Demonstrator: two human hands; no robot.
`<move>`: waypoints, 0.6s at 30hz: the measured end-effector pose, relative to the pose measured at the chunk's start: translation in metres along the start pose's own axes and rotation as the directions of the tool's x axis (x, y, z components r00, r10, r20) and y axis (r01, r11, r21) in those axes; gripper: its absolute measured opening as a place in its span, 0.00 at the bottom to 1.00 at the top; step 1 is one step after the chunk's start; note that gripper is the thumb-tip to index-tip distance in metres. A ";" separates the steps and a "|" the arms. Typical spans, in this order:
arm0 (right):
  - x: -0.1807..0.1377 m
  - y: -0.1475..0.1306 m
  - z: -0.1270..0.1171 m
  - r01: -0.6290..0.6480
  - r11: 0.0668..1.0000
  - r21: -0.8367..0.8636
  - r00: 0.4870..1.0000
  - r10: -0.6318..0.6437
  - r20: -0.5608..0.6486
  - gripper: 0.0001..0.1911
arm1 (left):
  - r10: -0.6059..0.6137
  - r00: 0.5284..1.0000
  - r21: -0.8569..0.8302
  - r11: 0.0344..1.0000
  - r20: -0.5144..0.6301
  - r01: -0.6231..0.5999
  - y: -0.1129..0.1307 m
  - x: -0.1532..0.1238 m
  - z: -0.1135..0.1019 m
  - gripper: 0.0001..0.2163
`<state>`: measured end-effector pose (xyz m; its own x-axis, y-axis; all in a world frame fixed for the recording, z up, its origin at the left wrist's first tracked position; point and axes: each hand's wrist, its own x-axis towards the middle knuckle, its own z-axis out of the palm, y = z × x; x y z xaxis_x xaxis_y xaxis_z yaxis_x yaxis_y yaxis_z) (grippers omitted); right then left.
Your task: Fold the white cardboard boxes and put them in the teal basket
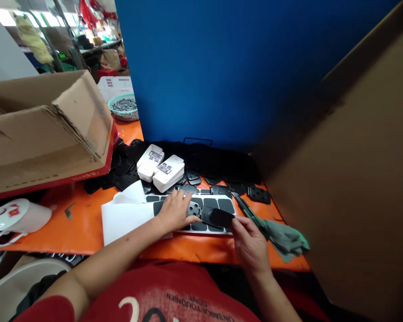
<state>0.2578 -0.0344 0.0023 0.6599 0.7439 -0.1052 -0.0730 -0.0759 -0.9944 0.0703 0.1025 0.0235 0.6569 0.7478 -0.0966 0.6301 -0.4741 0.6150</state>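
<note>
Black pad (218, 218) pinched at its right end by the right hand (250, 245), its left end meeting a holed plate (193, 208) which the left hand (175, 211) presses flat, fingers spread, on the backing sheet (127, 219). It looks like the sticking-on step; squaring the edges comes first. White boxes (161, 167) lie beyond, a green cloth (285, 239) lies right, all on the orange surface (77, 228).

Factory assembly bench: cardboard cartons (43, 129), piled black parts (121, 172), screw bowl (124, 107).
</note>
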 end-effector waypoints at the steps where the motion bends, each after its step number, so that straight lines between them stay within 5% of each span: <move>1: -0.001 0.001 0.001 -0.019 1.000 0.004 1.000 0.019 0.005 0.16 | 0.002 1.000 -0.033 0.999 0.007 -0.002 0.001 0.006 0.004 0.27; 6: -0.006 0.000 0.004 -0.097 0.994 0.051 0.995 0.095 0.036 0.17 | -0.071 0.996 -0.268 0.960 0.046 0.081 0.002 0.013 0.012 0.13; 9: -0.009 -0.006 0.006 -0.160 0.984 0.078 0.983 0.152 0.105 0.18 | -0.156 0.978 -0.472 0.858 0.136 0.202 0.000 0.000 0.011 0.07; 13: -0.015 -0.018 0.013 -0.248 0.966 0.067 0.950 0.229 0.214 0.18 | -0.249 0.898 -0.693 0.571 0.363 0.439 -0.006 -0.021 0.013 0.07; 18: -0.019 -0.024 0.030 -0.321 0.947 -0.001 0.896 0.304 0.324 0.17 | -0.336 0.769 -0.769 0.166 0.544 0.617 -0.019 -0.041 0.017 0.12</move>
<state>0.2245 -0.0268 0.0280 0.3265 0.8587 -0.3950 -0.2801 -0.3113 -0.9081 0.0385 0.0724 0.0025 0.5185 0.4810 -0.7070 0.1918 0.7403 0.6443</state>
